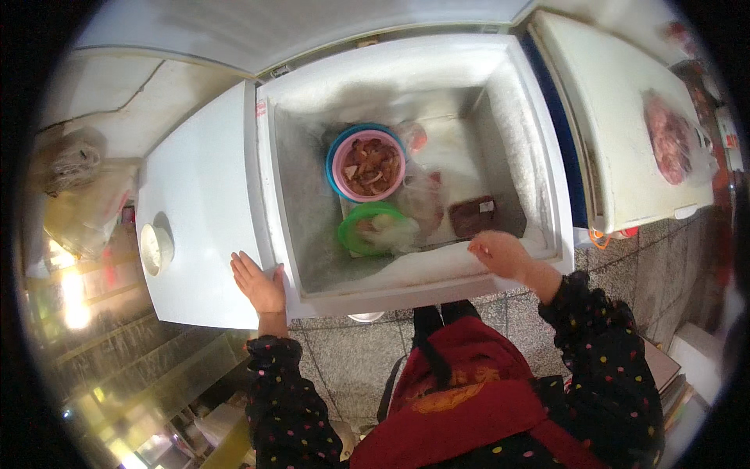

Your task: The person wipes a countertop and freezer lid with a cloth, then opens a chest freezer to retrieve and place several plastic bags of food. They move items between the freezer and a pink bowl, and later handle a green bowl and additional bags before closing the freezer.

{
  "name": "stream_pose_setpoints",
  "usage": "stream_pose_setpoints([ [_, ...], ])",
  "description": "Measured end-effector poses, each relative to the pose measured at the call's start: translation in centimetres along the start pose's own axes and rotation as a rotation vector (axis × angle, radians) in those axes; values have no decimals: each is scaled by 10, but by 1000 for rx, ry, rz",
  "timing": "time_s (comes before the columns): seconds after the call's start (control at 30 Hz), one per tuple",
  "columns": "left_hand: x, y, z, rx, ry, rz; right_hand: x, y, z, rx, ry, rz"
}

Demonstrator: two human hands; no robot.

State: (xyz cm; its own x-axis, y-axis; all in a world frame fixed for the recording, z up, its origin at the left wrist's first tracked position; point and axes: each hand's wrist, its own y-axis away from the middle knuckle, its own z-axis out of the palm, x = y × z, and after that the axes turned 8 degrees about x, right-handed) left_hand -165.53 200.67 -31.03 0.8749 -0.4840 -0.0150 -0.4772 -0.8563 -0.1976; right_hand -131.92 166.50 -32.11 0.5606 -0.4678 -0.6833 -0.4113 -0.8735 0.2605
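My left hand (259, 285) rests flat on the white top (202, 217) left of the freezer opening, its thumb apart and nothing held. My right hand (500, 254) hovers over the frosted front rim of the chest freezer (363, 296); its fingers curl inward, and whether they hold anything is hidden. Inside stands a pink bowl (336, 167) of brown, meat-like pieces, set within a blue basin (330, 153). Nearer me is a green basin (347, 232) with pale bagged food. A dark reddish-brown pack (469, 218) with a white label lies below my right hand's far side.
Frost coats the freezer walls (521, 135). On the left top stands a cream bowl (156, 250). A bag of reddish meat (669, 140) lies on another white lid (615, 117) at right. Grey speckled floor tiles (340, 357) show below my red apron (451, 404).
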Motion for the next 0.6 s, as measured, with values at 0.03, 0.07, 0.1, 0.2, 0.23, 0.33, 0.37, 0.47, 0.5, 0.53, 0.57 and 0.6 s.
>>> stream_pose_setpoints([
  [0.03,1,-1,1,19,4,7,20,-22,10,18,16,-18],
  [0.07,1,-2,3,37,8,12,36,-46,19,-37,35,36],
  [0.1,1,-2,4,57,9,14,53,-71,31,-95,53,84],
  [0.2,5,-9,3,59,15,31,109,-131,79,-267,399,177],
  [0.23,6,-10,4,51,16,23,124,-148,94,-307,428,121],
  [0.33,7,-11,6,32,19,-2,144,-194,127,-438,497,38],
  [0.37,7,-10,7,29,26,-4,148,-207,141,-442,521,-6],
  [0.47,10,-12,5,27,48,4,166,-235,191,-353,487,-45],
  [0.5,9,-9,6,28,50,-3,150,-240,196,-266,409,-13],
  [0.53,7,-8,8,30,54,-10,141,-245,204,-172,329,26],
  [0.57,8,-8,8,23,44,-24,133,-251,210,-133,351,65],
  [0.6,10,-8,7,15,35,-34,129,-254,218,-93,371,109],
])
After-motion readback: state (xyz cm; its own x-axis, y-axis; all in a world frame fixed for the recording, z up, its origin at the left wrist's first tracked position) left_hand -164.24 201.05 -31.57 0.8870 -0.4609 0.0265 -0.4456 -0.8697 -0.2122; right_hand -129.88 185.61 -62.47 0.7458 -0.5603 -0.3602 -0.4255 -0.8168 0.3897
